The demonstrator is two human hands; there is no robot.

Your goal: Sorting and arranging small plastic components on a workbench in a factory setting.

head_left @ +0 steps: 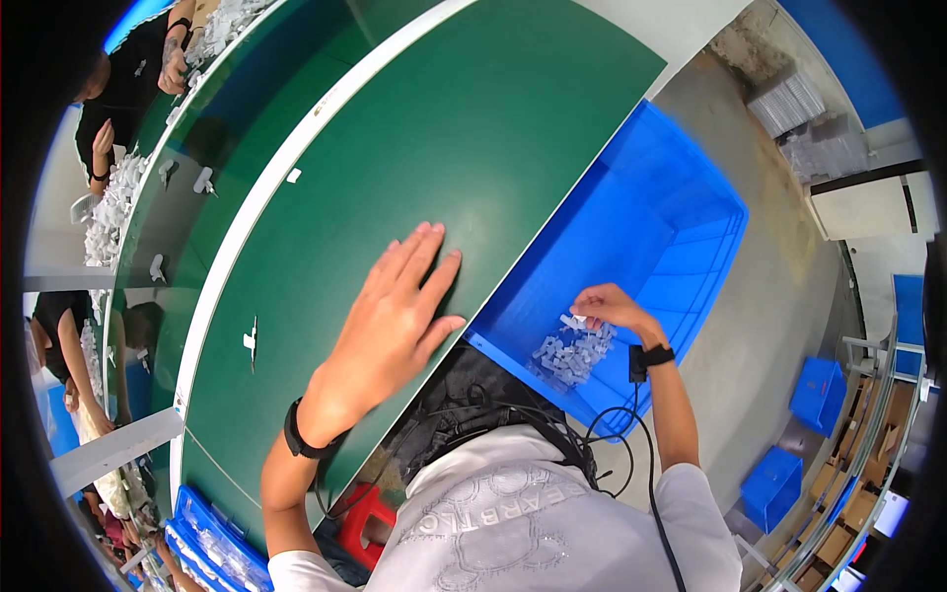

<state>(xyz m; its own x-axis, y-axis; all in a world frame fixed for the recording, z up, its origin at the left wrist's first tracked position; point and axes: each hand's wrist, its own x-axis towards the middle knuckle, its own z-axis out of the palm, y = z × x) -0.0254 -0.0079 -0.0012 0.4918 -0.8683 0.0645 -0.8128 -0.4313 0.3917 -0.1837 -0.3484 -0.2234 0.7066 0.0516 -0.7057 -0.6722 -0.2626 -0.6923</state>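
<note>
My left hand (400,301) lies palm down on the green tabletop (473,118), its fingers stretched out and nothing under them that I can see. Over the large blue bin (718,207) on the right, my right hand (617,308) has its fingers pinched on a small white plastic part (578,321). Just below it, a pile of similar white and pale grey parts (574,357) rests in the near end of the bin. To the left on the tabletop are a small white piece with a thin dark pin (251,340) and a small white scrap (294,176).
Past a white rail (314,113), a green belt (237,148) carries scattered white parts. Co-workers sit beyond it beside heaps of parts (118,202). A blue tray (212,543), a red stool (365,523) and a black cable (656,513) lie near my body. Blue bins (771,488) stand right.
</note>
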